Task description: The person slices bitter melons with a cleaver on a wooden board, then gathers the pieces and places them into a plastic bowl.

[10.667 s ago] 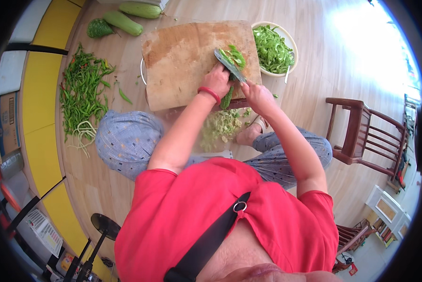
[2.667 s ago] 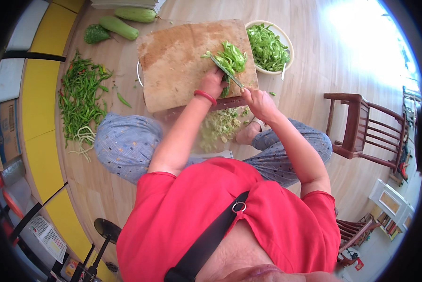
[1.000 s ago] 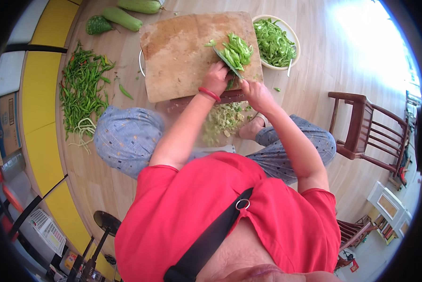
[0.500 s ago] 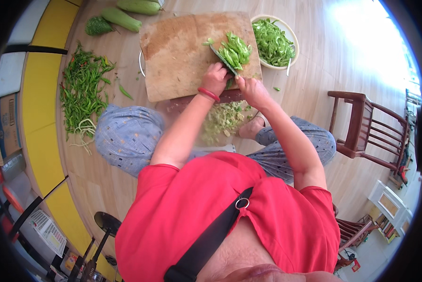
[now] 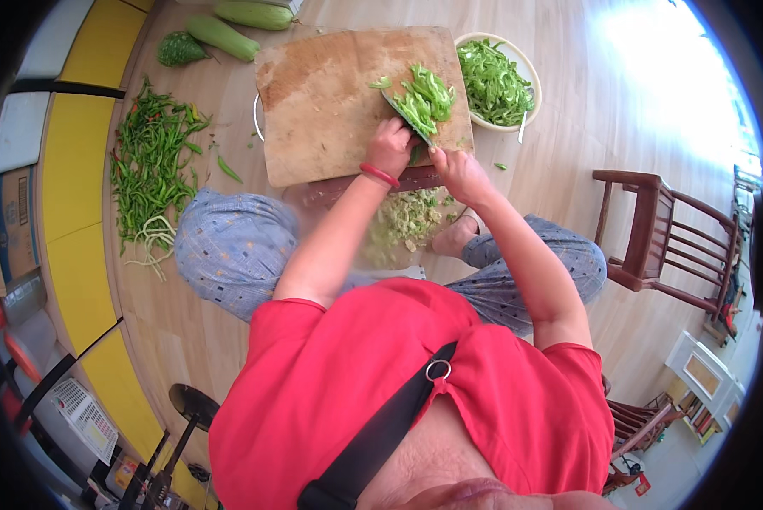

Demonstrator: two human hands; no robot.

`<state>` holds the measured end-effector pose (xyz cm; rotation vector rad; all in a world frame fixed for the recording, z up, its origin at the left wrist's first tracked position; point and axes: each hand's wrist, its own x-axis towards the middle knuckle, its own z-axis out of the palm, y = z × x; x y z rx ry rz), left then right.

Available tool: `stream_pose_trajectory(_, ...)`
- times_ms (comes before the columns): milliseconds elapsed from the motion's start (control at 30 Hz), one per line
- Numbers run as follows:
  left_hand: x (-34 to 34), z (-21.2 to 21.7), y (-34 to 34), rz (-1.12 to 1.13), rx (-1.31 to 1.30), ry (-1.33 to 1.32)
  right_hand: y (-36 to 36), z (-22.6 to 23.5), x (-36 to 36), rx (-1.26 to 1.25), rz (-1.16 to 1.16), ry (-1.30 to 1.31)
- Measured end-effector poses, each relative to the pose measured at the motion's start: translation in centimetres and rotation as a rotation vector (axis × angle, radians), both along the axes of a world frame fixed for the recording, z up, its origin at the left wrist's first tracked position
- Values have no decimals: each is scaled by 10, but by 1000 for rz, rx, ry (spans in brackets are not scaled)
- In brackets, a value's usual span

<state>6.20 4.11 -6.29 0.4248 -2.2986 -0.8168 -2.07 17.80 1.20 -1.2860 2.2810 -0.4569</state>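
Observation:
At the near right of the wooden cutting board (image 5: pixel 318 106), my right hand (image 5: pixel 462 176) is closed round the handle of a kitchen knife (image 5: pixel 392 104). Its blade slants up and to the left, with sliced green pepper (image 5: pixel 430 92) heaped against its far side. My left hand (image 5: pixel 389 147), a red band on its wrist, is curled close beside the blade on the near side. A bit of green pepper (image 5: pixel 415 154) shows under its fingers, mostly hidden by them.
A cream bowl (image 5: pixel 536 78) of sliced green peppers stands right of the board. Whole green chilies (image 5: pixel 154 149) lie heaped at left, below pale green gourds (image 5: pixel 220 37). Pepper scraps (image 5: pixel 411 219) lie between my legs. A wooden chair (image 5: pixel 645 225) stands at right.
The knife blade and both hands have shifted very slightly, and the slices beside the blade lean nearer to it. The whole view has dropped a little. Both grips look the same.

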Motion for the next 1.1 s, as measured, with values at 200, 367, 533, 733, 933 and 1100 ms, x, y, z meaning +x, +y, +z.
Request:
stream_pose_trajectory(200,-12,2,-7,41,53,15,-4,45,-8,27,-179,-194)
stream_pose_trajectory(367,-10,2,-6,-11,36,3,7,39,-7,9,145,78)
stream_pose_trajectory(533,-3,3,-10,-114,-87,-134,6,31,-8,41,142,35)
stream_pose_trajectory(733,5,4,-17,-210,3,-290,-9,-3,-9,-22,121,84)
stream_pose_trajectory(933,10,7,-15,-194,109,-211,8,20,-8,-45,116,74)
stream_pose_trajectory(1100,6,9,-14,-192,102,-160,8,21,-12,-47,168,43)
